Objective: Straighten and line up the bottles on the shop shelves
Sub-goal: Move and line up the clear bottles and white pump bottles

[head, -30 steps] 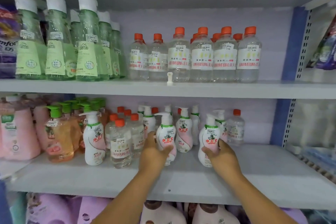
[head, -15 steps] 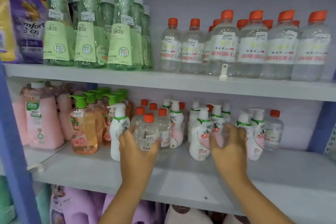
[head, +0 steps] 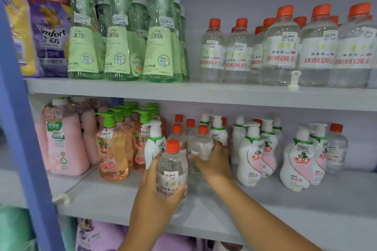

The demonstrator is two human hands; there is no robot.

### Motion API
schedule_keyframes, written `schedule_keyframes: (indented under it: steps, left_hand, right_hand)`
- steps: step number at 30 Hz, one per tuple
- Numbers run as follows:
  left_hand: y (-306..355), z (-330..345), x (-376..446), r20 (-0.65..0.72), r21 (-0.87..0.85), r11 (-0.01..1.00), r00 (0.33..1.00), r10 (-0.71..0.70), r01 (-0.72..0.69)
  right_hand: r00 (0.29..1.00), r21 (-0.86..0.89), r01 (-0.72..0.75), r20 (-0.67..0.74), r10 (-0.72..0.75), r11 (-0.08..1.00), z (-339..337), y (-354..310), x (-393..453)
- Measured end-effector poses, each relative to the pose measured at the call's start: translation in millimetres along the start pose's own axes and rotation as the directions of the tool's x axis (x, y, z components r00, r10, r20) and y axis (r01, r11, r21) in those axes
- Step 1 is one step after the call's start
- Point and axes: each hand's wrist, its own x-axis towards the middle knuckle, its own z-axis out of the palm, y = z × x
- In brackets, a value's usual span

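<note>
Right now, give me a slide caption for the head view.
Left hand and right hand each grip a clear orange-capped bottle on the middle shelf.

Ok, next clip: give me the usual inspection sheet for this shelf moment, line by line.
Surface: grey middle shelf, front strip bare; upper shelf above it.
Job's things: clear orange-capped bottle at the front; a second clear bottle behind it; white pump bottles to the right, uneven.
Clutter: orange soap pump bottles, pink detergent bottles, loose white clip on the upper shelf.
Grippers: left hand grips the front clear bottle; right hand holds the second one.
Cables: nothing seen.
Surroundings: green bottles, Comfort pouch, blue upright.
</note>
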Motion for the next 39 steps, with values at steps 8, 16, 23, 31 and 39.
schedule_keyframes:
  steps: [8, 16, 23, 31, 39]
  left_hand:
    - [-15.4, -13.8, 1.8, 0.037, -0.152, 0.977, 0.989, -0.144, 0.148]
    - [-4.8, -9.3, 1.1, 0.071, -0.090, 0.989, 0.991, -0.111, 0.117]
    - [20.1, 2.0, -10.8, 0.030, -0.141, 0.978, 0.988, -0.153, 0.156]
    - [106.4, 3.4, -63.5, -0.038, -0.153, 0.984, 0.994, -0.098, 0.092]
    - [246.3, -16.3, -89.4, -0.051, -0.181, 0.980, 0.996, 0.072, -0.080]
  right_hand:
    - [0.999, -0.062, -0.030, 0.022, 0.031, 0.998, -3.7, 7.0, -9.6]
    - [0.999, 0.160, 0.037, 0.034, -0.043, 0.986, -50.7, 37.8, -64.0]
    - [0.999, 0.231, 0.000, 0.034, -0.008, 0.973, -76.4, 35.7, -78.9]
    - [0.995, 0.293, 0.066, 0.046, -0.083, 0.954, -155.6, 20.7, -119.0]
    - [0.957, 0.375, 0.240, 0.067, -0.284, 0.896, -263.8, -35.8, -163.0]
